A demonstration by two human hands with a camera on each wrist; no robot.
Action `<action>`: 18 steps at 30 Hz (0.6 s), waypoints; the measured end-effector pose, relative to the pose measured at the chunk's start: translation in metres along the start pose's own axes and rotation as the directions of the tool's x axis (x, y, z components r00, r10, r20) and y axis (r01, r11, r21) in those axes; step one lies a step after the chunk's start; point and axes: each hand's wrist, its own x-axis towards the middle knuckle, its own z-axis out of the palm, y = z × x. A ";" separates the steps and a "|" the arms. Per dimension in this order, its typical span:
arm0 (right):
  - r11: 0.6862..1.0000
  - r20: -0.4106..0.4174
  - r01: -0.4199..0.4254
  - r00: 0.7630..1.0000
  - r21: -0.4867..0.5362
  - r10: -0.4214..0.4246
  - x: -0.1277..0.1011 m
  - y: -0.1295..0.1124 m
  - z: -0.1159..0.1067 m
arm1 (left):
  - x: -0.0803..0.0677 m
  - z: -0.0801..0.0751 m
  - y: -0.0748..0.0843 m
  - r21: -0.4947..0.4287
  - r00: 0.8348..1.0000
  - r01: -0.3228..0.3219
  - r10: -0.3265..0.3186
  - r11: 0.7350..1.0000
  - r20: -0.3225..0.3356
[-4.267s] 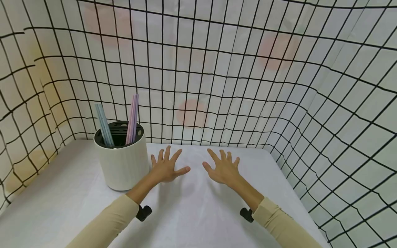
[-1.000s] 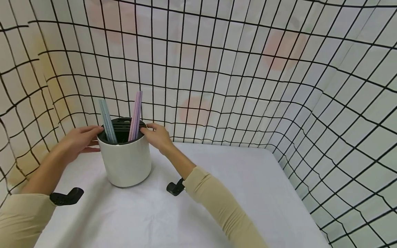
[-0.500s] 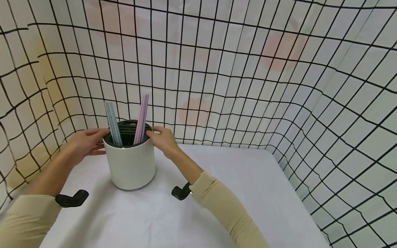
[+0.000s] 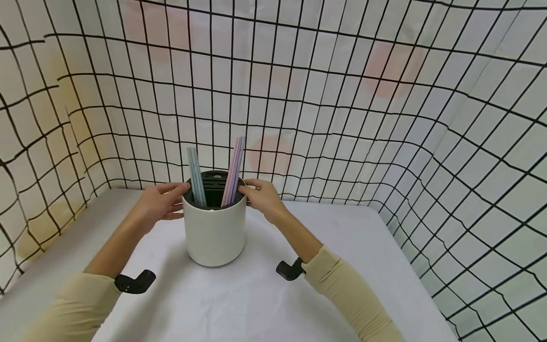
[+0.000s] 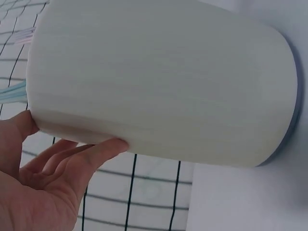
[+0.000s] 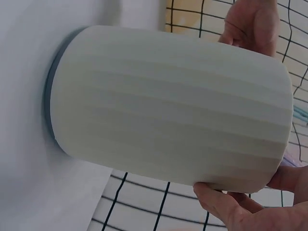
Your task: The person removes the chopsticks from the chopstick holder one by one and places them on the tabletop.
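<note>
Both hands grip the white pot (image 4: 215, 232) near its rim, mid-table (image 4: 256, 304): left hand (image 4: 160, 202), right hand (image 4: 262, 197), fingers curled on its wall; the head view alone shows blue sticks (image 4: 196, 176) and pink sticks (image 4: 234, 171) inside; wrist views show the pot's ribbed wall and base.

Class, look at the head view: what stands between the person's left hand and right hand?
A white ribbed holder stands between the left hand and right hand, whose fingers touch its rim. It holds blue sticks and pink sticks.
</note>
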 end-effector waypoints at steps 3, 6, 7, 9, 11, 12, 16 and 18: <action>1.000 -0.015 -0.004 1.000 -0.013 0.004 -0.007 0.007 -0.018 | 0.004 0.018 0.003 -0.026 1.000 0.002 -0.002 1.000 0.009; 1.000 -0.029 0.000 1.000 -0.031 -0.001 -0.014 0.012 -0.034 | 0.007 0.033 0.006 -0.047 1.000 -0.002 0.003 0.999 0.014; 0.999 -0.035 0.004 0.999 -0.035 -0.005 -0.017 0.013 -0.039 | 0.008 0.039 0.007 -0.045 1.000 -0.005 0.006 0.999 0.013; 0.999 -0.043 0.007 0.999 -0.037 -0.008 -0.021 0.017 -0.049 | 0.011 0.049 0.009 -0.045 1.000 -0.011 0.012 0.999 0.018; 1.000 -0.047 0.010 0.999 -0.030 -0.011 -0.025 0.020 -0.060 | 0.013 0.059 0.011 -0.044 1.000 -0.019 0.020 0.999 0.024; 1.000 -0.047 0.014 0.999 -0.028 -0.016 -0.027 0.021 -0.065 | 0.014 0.063 0.012 -0.043 0.999 -0.024 0.025 0.999 0.025; 0.999 -0.042 0.018 0.999 -0.028 -0.020 -0.033 0.026 -0.081 | 0.017 0.078 0.015 -0.056 0.999 -0.035 0.037 0.998 0.032; 0.999 -0.042 0.015 0.999 -0.032 -0.017 -0.036 0.029 -0.086 | 0.018 0.084 0.016 -0.057 0.998 -0.042 0.045 0.997 0.035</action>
